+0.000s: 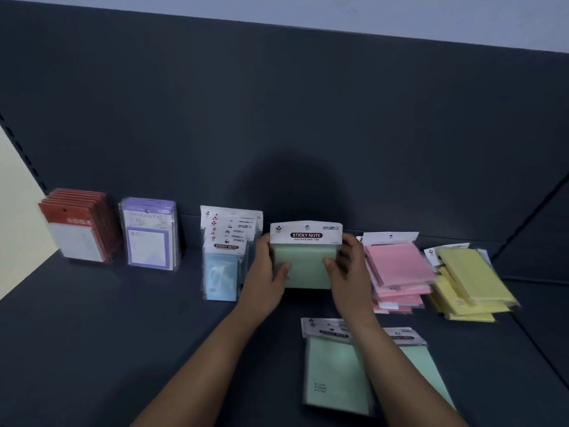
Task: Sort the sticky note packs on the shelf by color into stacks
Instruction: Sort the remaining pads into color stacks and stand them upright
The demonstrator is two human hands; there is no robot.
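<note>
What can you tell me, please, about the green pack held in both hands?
The green pack is a pale green pad in clear wrap, topped by a white header card with a hang hole and a dark "STICKY NOTE" label. It stands upright, facing the camera, near the shelf's back wall, between the blue packs and pink stack. The left hand and right hand grip its sides, thumbs across the front.
</note>
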